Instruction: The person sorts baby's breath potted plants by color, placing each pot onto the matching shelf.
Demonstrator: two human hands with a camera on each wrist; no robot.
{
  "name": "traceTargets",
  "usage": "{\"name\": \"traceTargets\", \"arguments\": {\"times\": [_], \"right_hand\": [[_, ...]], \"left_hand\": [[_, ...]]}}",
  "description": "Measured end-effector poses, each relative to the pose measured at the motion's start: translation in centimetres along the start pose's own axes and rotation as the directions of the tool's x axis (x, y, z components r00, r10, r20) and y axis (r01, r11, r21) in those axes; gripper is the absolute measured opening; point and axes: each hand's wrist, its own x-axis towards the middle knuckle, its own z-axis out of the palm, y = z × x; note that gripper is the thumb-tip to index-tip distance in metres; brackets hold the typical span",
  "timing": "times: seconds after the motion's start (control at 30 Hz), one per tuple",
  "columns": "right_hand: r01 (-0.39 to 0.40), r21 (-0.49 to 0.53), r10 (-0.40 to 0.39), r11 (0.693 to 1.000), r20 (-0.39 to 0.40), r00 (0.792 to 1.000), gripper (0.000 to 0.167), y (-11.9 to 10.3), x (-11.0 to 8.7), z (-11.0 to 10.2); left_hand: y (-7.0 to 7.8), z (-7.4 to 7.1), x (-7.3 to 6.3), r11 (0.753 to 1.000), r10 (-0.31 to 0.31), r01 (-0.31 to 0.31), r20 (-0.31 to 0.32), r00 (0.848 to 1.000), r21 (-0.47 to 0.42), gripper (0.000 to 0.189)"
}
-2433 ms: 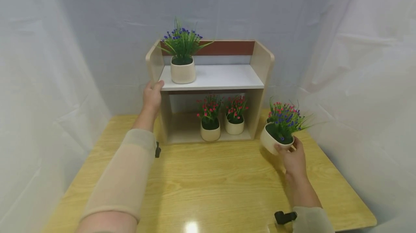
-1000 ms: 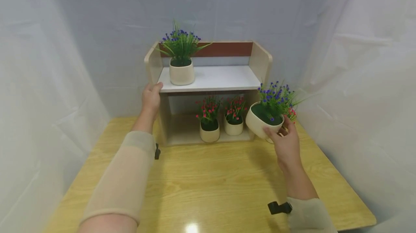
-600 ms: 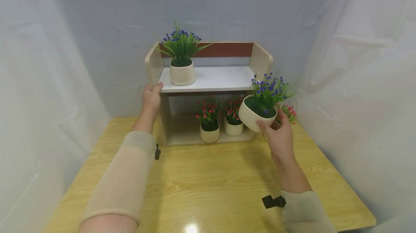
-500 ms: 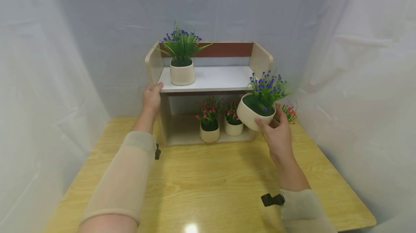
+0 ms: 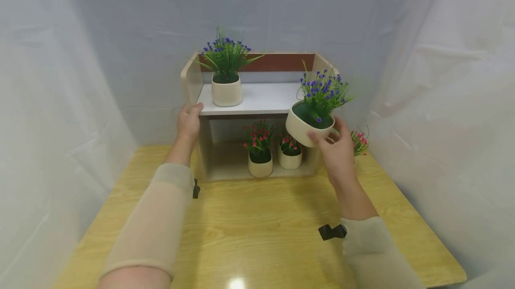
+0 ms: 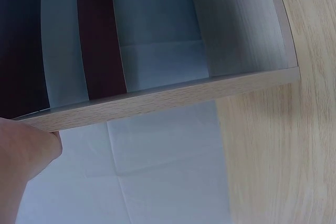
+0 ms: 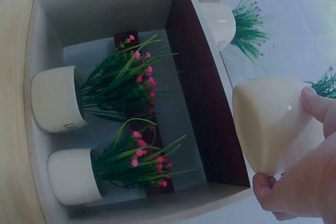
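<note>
Right hand (image 5: 339, 152), the closer one, grips the pot (image 5: 301, 125) aloft, leaning right, on the near side of the shelf's (image 5: 265, 94) right end; left hand (image 5: 188, 123) grips its left side.

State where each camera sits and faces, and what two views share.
Head: on the head, facing forward and down at the two-tier shelf; left grip, right grip and sleeves show.
Left wrist: on that wrist, facing the shelf's left panel; part of left grip shows.
Right wrist: on that wrist, facing the lower compartment and tilted cream pot; right grip shows.
Shared: head and right wrist show the compartment's two pink-flowered plants.
</note>
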Motion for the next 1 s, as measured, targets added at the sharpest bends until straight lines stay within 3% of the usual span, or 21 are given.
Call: {"name": "traceTargets", "arguments": {"times": [0.33, 0.67, 1.0], "right_hand": [[0.062, -0.019, -0.063, 0.998, -0.006, 0.998, 0.088, -1.6, 1.5, 1.7], [0.077, -0.082, -0.078, 0.994, -0.011, 0.997, 0.089, -2.2, 2.6, 2.9], [0.176, -0.207, -0.183, 0.962, -0.018, 0.983, 0.086, -3.0, 4.6, 4.4]], "left_hand": [[0.0, 0.0, 0.1, 1.0, 0.002, -0.002, -0.012, 1.0, 0.006, 0.065], [-0.1, 0.0, 0.2, 1.0, -0.008, 0.008, -0.007, 1.0, 0.01, 0.063], [-0.3, 0.0, 0.3, 1.0, 0.002, -0.001, -0.018, 1.0, 0.018, 0.064]]}}
